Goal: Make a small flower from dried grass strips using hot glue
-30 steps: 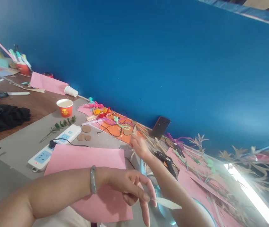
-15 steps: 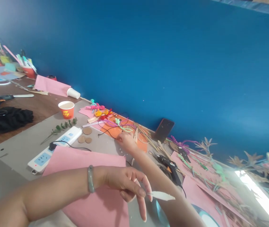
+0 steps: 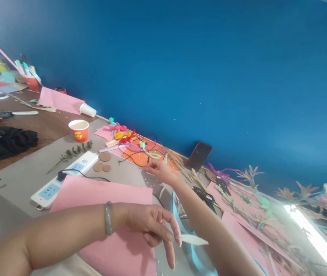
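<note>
My left hand (image 3: 157, 228), wearing a bangle (image 3: 108, 218) at the wrist, pinches the end of a pale leaf-shaped piece (image 3: 194, 240) between thumb and fingers; its lower finger hangs free. Below this hand lies a sheet of pink paper (image 3: 102, 193). Further off, my right hand (image 3: 160, 170) rests at the near edge of the orange paper (image 3: 137, 158), by the black cord and a pale green twisted stem. Its fingers are drawn together, and whatever may be in them is hidden. A light blue ribbon (image 3: 193, 255) runs partly under the right forearm.
A power strip (image 3: 65, 178), wooden discs (image 3: 105, 156), a leafy sprig (image 3: 73, 154) and a paper cup (image 3: 79, 132) stand to the left. A phone (image 3: 200, 155) leans on the blue wall. Glue gun (image 3: 207, 197), dried stems and pink sheets lie to the right.
My right hand has shifted slightly right and nearer along the orange paper's edge. More of the blue ribbon shows beside the forearm. The left hand keeps its pinch on the pale piece.
</note>
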Tool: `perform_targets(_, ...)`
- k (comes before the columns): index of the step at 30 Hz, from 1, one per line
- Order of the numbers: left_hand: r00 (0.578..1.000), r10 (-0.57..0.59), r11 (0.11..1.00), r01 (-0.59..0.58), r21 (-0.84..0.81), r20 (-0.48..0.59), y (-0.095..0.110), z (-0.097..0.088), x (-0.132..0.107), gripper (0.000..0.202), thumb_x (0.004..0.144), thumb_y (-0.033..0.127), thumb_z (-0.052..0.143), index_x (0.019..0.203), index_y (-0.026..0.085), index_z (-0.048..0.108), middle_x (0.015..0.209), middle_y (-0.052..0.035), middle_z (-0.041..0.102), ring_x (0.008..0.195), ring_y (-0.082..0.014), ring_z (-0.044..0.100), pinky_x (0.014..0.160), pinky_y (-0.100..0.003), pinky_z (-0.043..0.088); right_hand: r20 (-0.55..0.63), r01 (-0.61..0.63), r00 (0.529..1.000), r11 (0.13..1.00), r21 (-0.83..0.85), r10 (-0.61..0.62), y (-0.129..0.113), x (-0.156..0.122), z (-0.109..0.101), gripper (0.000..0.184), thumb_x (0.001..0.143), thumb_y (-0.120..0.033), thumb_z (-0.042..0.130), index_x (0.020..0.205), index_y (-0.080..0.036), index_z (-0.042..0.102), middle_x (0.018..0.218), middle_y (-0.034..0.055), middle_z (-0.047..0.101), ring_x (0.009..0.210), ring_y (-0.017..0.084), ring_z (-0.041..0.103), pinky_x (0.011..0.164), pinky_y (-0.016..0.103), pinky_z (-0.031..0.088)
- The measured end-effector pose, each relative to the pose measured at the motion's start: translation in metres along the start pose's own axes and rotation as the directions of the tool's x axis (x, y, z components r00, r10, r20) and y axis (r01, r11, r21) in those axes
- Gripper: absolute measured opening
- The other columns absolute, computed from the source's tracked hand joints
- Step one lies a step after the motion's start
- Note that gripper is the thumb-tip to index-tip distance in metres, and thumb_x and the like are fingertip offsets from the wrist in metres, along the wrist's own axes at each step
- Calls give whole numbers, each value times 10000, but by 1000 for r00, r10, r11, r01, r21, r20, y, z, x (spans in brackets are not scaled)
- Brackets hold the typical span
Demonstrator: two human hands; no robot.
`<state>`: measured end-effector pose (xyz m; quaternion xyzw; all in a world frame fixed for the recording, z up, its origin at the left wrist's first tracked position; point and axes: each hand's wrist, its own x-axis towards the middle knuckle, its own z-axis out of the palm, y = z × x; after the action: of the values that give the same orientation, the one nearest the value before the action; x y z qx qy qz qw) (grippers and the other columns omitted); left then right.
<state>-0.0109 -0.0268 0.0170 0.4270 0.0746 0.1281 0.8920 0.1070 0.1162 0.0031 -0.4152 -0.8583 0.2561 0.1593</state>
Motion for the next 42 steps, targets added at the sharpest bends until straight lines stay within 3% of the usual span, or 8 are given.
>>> perform_targets(6, 1000, -8, 1000, 8, -26, -7, -10, -6, 0, 194, 799, 315, 669, 906, 167, 602, 781, -116, 727, 382, -45, 192, 368, -232, 137, -51, -23, 998, 990, 140, 30, 7, -21, -18, 97, 725, -177, 562, 689, -160, 651, 671, 7, 666, 620, 127, 583, 583, 223, 433)
perform_targets(12, 979, 96, 993, -82, 85, -181, 7, -14, -10, 168, 796, 289, 667, 879, 157, 603, 782, -106, 734, 365, -29, 232, 366, -209, 166, -54, -89, 994, 984, 157, 99, 13, -40, -26, 152, 716, -183, 502, 692, -170, 652, 644, -7, 649, 571, 122, 544, 550, 225, 398)
perform_targets(16, 915, 263, 964, -237, 120, -305, 27, -28, -22, 214, 784, 326, 682, 865, 145, 603, 720, -98, 724, 326, -3, 210, 351, -191, 96, -75, -111, 990, 983, 143, 123, 15, -53, -33, 186, 718, -180, 441, 589, -190, 576, 548, -35, 559, 549, 124, 496, 547, 230, 365)
perform_targets(19, 838, 372, 925, -370, 84, -398, 36, -44, -30, 211, 774, 309, 695, 872, 147, 602, 674, -68, 706, 325, 9, 180, 352, -179, 61, -103, -121, 986, 985, 127, 134, 15, -65, -43, 237, 718, -179, 392, 504, -202, 492, 518, -33, 509, 542, 130, 476, 558, 245, 357)
perform_targets(24, 759, 396, 903, -425, 66, -517, 37, -63, -38, 223, 741, 282, 720, 870, 142, 604, 653, -46, 685, 343, 6, 209, 359, -169, 68, -160, -146, 975, 987, 73, 156, 17, -90, -54, 236, 768, -203, 416, 573, -198, 548, 577, -17, 554, 589, 148, 515, 595, 262, 375)
perform_targets(33, 723, 418, 884, -464, 61, -550, 34, -72, -37, 195, 721, 252, 735, 843, 153, 621, 652, -43, 695, 322, 7, 227, 359, -170, 77, -225, -50, 973, 998, -29, 43, 15, -143, -47, 173, 824, -226, 578, 712, -195, 707, 703, 38, 719, 650, 174, 628, 648, 277, 437)
perform_targets(37, 689, 430, 873, -483, 72, -584, 33, -72, -33, 176, 728, 232, 718, 851, 153, 619, 658, -40, 697, 320, 8, 250, 361, -166, 113, -237, -34, 971, 999, -39, 24, 6, -141, -39, 150, 791, -201, 634, 645, -198, 666, 662, 12, 701, 634, 160, 620, 709, 291, 429)
perform_targets(42, 659, 441, 871, -477, 113, -609, 29, -69, -27, 177, 748, 242, 701, 871, 156, 608, 681, -42, 701, 322, 6, 287, 363, -165, 135, -165, 2, 986, 985, -173, -31, 5, -106, -29, 90, 760, -150, 668, 676, -182, 675, 663, 6, 692, 616, 139, 593, 770, 309, 386)
